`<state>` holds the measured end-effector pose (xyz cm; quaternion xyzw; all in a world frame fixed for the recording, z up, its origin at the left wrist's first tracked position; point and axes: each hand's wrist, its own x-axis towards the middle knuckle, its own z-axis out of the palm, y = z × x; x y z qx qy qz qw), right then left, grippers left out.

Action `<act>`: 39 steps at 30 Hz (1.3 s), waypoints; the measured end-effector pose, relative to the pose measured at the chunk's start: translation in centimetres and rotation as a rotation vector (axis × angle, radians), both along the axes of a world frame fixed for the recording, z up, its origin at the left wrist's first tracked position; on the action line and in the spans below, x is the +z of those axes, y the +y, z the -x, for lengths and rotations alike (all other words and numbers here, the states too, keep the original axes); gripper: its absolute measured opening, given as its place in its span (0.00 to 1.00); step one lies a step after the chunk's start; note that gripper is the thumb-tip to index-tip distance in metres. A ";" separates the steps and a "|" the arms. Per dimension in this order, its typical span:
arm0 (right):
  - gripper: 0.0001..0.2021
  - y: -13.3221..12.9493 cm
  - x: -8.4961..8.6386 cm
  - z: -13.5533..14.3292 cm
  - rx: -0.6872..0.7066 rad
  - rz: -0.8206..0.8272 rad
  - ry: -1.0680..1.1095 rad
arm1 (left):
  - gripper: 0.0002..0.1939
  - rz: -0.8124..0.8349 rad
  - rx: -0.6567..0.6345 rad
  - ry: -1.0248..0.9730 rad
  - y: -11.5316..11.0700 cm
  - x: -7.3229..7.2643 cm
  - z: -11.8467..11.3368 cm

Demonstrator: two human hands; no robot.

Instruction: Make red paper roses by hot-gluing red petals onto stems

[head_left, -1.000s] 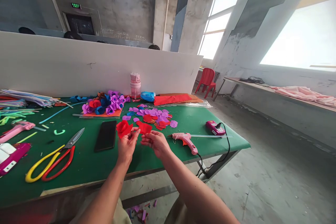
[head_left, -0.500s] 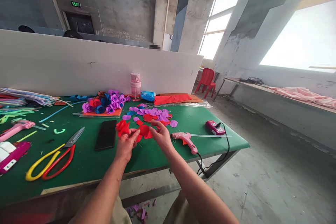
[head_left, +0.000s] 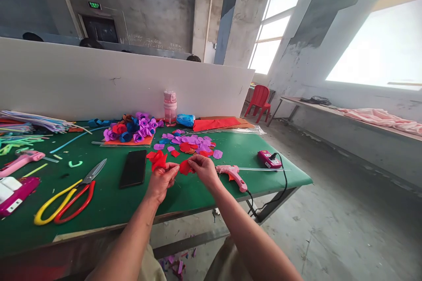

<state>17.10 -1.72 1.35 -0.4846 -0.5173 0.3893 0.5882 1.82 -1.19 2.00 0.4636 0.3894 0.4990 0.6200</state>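
Over the green table (head_left: 184, 197), my left hand (head_left: 162, 180) pinches a red paper flower (head_left: 157, 160), whose petals stick out above the fingers. Close beside it on the right, my right hand (head_left: 203, 170) holds a small red petal (head_left: 185, 167) between thumb and fingers. Loose purple petals (head_left: 198, 142) and red ones lie just behind the hands. Right of my right hand rests a pink glue gun (head_left: 232, 174) with a clear glue stick in its back. A black phone (head_left: 133, 169) lies left of my left hand.
Scissors (head_left: 79, 191) with yellow and red handles lie at the left, near a second pink glue gun (head_left: 23, 160). Finished flowers (head_left: 132, 129), a pink bottle (head_left: 170, 107) and red paper (head_left: 216, 124) stand or lie along the white partition (head_left: 125, 81). A power socket (head_left: 269, 160) sits at the right.
My right hand has shifted slightly right and turned, and the red petal at its fingers looks smaller. The flower in my left hand has tilted and moved a little right.
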 end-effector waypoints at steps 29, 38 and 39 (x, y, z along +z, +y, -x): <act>0.09 -3.0 -0.4 2.5 -0.033 -0.004 0.063 | 0.14 0.190 -0.082 -0.111 -0.4 0.1 -0.4; 0.09 -3.2 -0.2 2.6 -0.010 0.015 0.123 | 0.13 0.192 -0.080 -0.101 -0.6 0.4 -0.3; 0.09 -3.2 -0.3 2.6 -0.009 0.014 0.128 | 0.13 0.188 -0.078 -0.100 -0.6 0.4 -0.3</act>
